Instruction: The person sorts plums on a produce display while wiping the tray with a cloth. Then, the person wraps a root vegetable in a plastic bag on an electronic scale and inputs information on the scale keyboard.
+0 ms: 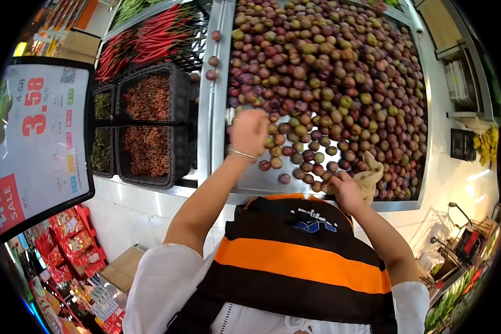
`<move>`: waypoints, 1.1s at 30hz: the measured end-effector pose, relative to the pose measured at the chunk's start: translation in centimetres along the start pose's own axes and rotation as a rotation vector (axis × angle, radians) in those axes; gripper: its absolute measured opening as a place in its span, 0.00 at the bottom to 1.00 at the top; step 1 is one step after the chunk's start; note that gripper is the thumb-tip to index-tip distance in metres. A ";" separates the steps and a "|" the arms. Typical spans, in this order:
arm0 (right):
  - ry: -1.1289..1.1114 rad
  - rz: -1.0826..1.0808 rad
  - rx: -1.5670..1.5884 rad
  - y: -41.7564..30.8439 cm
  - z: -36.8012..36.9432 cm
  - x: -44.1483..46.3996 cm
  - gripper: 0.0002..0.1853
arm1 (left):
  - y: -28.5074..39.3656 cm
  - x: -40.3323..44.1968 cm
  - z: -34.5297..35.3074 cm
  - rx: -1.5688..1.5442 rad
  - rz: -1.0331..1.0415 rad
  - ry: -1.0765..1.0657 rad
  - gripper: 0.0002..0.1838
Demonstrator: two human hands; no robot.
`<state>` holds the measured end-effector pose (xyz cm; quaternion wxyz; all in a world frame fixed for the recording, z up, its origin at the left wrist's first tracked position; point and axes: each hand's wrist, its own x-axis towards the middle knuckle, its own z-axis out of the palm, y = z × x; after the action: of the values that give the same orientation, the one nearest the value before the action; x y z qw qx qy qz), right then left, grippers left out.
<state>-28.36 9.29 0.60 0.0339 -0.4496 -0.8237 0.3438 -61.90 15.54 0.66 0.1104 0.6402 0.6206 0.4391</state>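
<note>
Nudging these plums [328,61] could start a slide; whether left hand [249,132] or right hand [346,190] fingers grip anything is unclear.

1 left hand [249,132], 1 right hand [346,192], 1 cloth [369,179], 1 large price sign [42,139]. Plums [328,72]: 3 on bin's [219,128] left edge, rest uncountable.

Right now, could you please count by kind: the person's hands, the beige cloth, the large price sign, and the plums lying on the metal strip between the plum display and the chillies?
Hands: 2 (left hand, right hand)
Beige cloth: 1
Large price sign: 1
Plums on the metal strip: 3
Total: 7
</note>
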 end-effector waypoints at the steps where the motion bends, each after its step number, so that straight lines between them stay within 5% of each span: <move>1: 0.023 0.024 -0.088 0.0 -0.4 0.2 0.13 | -2.0 0.2 -1.8 0.114 -0.279 0.051 0.05; 3: 0.109 0.036 -0.117 0.0 -1.8 1.7 0.12 | -8.9 1.4 -6.0 0.261 -0.224 0.202 0.08; 7: 0.233 0.129 -0.164 -0.4 -0.9 2.0 0.15 | -12.1 5.5 -9.1 0.525 -0.678 -0.241 0.28; 9: 0.366 0.293 -0.156 -0.7 0.2 1.4 0.21 | -16.0 6.6 -7.3 0.466 -0.714 -0.262 0.33; 12: 0.370 0.332 -0.170 -2.4 0.1 -0.4 0.26 | -16.7 9.5 -6.0 0.588 -0.836 -0.213 0.34; 14: 0.124 0.234 -0.314 -3.2 -1.4 -2.0 0.31 | -19.5 11.3 -5.3 0.518 -0.863 -0.268 0.34; 17: 0.066 0.210 -0.195 -1.2 -0.6 -2.3 0.34 | -24.2 13.3 -4.6 0.478 -0.917 -0.287 0.30; 20: 0.108 0.219 -0.193 -0.2 1.3 -1.3 0.29 | -22.8 14.7 -4.9 0.337 -1.033 -0.332 0.25; 25: 0.283 0.213 -0.215 -0.6 2.1 2.5 0.25 | -22.5 14.9 -5.2 0.342 -1.065 -0.320 0.18; 28: 0.367 0.259 -0.216 -1.1 3.0 4.9 0.24 | -22.2 14.0 -5.4 0.544 -0.915 -0.277 0.19; 33: 0.438 0.277 -0.174 -1.7 3.2 6.1 0.22 | -15.8 11.5 -6.4 0.482 -0.512 0.109 0.18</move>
<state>-34.37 11.64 -2.39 0.1253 -0.6229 -0.7538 0.1676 -79.17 26.49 -1.51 0.0294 0.4474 0.8515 0.2717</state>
